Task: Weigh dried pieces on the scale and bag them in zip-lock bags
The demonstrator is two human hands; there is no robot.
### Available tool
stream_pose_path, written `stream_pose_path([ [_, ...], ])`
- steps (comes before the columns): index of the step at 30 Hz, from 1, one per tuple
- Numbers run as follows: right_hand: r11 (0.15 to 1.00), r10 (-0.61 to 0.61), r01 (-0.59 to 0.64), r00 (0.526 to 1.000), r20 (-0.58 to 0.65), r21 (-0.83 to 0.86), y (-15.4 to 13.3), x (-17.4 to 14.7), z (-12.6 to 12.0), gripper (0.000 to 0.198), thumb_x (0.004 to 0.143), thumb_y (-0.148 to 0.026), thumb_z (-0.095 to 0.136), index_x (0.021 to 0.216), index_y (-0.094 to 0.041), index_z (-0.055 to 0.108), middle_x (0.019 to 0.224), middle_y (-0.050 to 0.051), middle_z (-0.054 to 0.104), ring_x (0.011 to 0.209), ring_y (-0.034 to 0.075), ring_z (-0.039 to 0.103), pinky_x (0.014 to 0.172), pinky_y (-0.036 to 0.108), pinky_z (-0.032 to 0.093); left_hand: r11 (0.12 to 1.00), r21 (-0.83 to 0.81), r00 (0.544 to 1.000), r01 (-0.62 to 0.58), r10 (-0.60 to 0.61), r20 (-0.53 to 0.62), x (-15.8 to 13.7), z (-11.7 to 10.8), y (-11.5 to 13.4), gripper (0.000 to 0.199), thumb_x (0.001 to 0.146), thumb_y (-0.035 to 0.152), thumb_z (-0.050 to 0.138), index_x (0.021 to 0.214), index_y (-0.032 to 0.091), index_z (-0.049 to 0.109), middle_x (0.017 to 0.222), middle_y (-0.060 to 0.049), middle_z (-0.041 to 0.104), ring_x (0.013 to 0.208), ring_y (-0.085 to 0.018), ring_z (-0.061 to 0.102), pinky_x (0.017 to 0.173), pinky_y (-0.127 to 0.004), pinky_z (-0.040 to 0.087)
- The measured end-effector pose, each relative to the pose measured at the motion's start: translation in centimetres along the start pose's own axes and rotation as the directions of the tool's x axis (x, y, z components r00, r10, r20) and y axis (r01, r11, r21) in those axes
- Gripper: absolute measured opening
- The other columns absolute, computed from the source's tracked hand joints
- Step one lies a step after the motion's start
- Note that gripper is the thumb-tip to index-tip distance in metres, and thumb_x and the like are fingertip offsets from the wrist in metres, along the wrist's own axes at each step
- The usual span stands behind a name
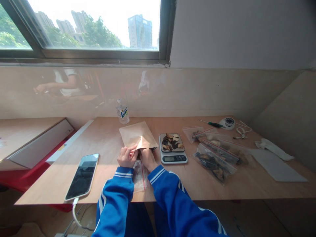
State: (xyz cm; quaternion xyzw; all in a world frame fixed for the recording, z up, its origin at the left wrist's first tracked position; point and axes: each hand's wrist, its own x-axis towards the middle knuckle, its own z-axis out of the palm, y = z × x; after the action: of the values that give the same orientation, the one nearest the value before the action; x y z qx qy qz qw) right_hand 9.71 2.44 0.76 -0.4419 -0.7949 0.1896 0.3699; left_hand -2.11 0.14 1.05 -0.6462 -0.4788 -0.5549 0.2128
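A brown kraft paper bag (137, 133) lies on the wooden table with its mouth toward me. My left hand (127, 156) pinches the bag's near edge between thumb and fingers. At the mouth, my right hand (147, 158) reaches in under the upper layer, so its fingertips are hidden. Whether those fingers grip anything cannot be made out. Below both hands is a clear zip bag (140, 179) with a red seal line, partly covered by my wrists. Just right of the paper bag stands a white kitchen scale (174, 159), with dark and pale dried slices (172, 143) heaped on its plate.
Several zip bags (213, 161) of dried pieces lie right of the scale. Beyond them are a screwdriver (214, 124), a white dome camera (227, 123) and a white sheet (277, 166). A bottle (122, 113) stands behind the paper bag; a charging phone (82, 177) lies left.
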Motion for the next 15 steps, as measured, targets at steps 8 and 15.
stream_pose_path([
  [8, 0.947, -0.319, 0.321, 0.937, -0.139, -0.011, 0.6, -4.7, -3.5, 0.034, 0.092, -0.009, 0.037, 0.115, -0.022, 0.059, 0.107, 0.008, 0.059, 0.105, 0.018, 0.058, 0.094, 0.033, 0.051, 0.992, 0.061, 0.993, 0.114, -0.116, 0.03, -0.4, 0.4, -0.7, 0.016, 0.083, 0.031, 0.064, 0.088, 0.022, 0.075, 0.058, 0.0, 0.057, 0.054, -0.011, 0.052, 0.051, -0.019, 0.044],
  [15, 0.986, -0.127, 0.163, 0.867, -0.483, 0.034, 4.0, -8.2, -9.4, 0.022, 0.092, -0.016, 0.048, 0.112, -0.022, 0.054, 0.107, 0.01, 0.058, 0.103, 0.02, 0.06, 0.082, 0.036, 0.056, 0.985, 0.009, 0.985, 0.171, -0.172, 0.028, -0.7, 0.5, -0.9, 0.016, 0.082, 0.033, 0.064, 0.088, 0.022, 0.075, 0.059, 0.0, 0.057, 0.056, -0.011, 0.054, 0.053, -0.02, 0.045],
])
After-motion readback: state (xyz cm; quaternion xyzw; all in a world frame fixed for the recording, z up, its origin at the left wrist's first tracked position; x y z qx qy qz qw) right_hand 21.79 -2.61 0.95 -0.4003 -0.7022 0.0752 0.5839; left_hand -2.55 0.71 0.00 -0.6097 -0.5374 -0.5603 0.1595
